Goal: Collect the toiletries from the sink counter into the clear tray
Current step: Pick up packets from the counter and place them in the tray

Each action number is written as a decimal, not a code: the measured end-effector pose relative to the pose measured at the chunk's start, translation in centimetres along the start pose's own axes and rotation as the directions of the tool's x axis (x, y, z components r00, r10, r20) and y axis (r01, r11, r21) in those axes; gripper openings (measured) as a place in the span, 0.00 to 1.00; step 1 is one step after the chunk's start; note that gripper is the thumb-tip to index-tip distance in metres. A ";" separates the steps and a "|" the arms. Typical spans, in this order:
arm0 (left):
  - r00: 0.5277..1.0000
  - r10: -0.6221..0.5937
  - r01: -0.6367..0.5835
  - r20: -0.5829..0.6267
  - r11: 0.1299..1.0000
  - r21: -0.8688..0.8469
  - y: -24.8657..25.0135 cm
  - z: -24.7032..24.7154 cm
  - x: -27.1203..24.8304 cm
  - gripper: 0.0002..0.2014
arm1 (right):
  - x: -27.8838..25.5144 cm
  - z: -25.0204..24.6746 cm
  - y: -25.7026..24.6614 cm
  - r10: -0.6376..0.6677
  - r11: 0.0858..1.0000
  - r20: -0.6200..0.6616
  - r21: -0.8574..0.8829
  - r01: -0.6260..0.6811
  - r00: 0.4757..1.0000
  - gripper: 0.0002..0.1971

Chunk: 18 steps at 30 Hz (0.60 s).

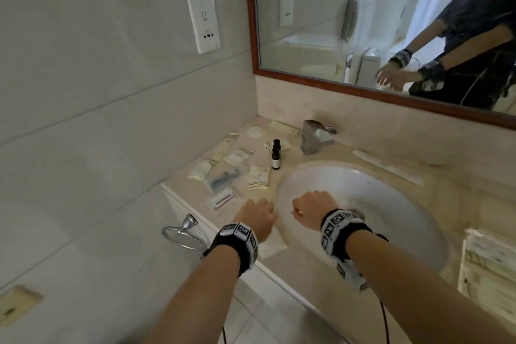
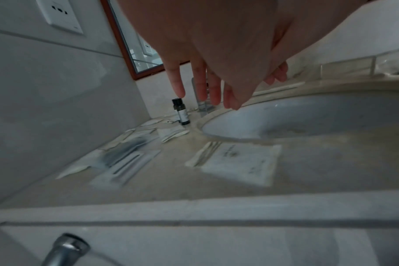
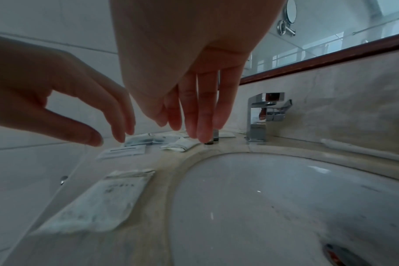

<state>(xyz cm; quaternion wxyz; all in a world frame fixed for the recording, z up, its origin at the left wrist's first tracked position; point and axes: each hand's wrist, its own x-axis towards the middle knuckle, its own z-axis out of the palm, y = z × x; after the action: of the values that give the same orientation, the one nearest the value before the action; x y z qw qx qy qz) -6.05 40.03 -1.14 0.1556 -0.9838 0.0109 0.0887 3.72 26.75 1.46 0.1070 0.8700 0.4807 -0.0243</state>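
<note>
Several white sachets and wrapped items lie on the beige counter (image 1: 279, 268) left of the sink. Among them are a razor pack (image 1: 223, 179), a striped sachet (image 1: 258, 180) and a small dark bottle (image 1: 276, 154) standing upright. One flat sachet (image 2: 239, 162) lies at the front edge, just under my left hand (image 1: 255, 216). My right hand (image 1: 312, 208) hovers over the basin's left rim. Both hands hang with fingers pointing down and hold nothing, as the left wrist view (image 2: 207, 93) and the right wrist view (image 3: 194, 122) confirm. The clear tray (image 1: 466, 257) sits at the far right with packets inside.
The white basin (image 1: 391, 204) fills the middle of the counter, and a chrome tap (image 1: 315, 137) stands behind it. A long white wrapped item (image 1: 388, 166) lies behind the basin. A towel ring (image 1: 184, 234) hangs below the counter's left front edge. A mirror is above.
</note>
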 end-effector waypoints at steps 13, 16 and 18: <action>1.000 0.016 -0.015 0.012 0.997 -0.070 -9.2 5.4 0.2 0.15 | 6.7 -1.0 -4.9 0.033 0.999 0.140 -0.028 -0.029 0.990 0.17; 1.000 -0.002 0.003 0.016 0.997 -0.079 -10.5 6.0 0.3 0.15 | 8.1 -1.2 -5.4 0.030 0.999 0.150 -0.040 -0.024 0.988 0.17; 1.000 -0.013 0.015 0.026 0.997 -0.072 -11.2 6.2 0.4 0.14 | 8.9 -1.3 -5.6 0.021 0.999 0.164 -0.043 -0.014 0.986 0.17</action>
<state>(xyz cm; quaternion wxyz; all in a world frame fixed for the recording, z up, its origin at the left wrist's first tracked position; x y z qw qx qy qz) -6.17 52.58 -3.57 0.1209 -0.9876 -0.0012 0.1004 3.72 37.33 0.55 0.1648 0.8668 0.4630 -0.0852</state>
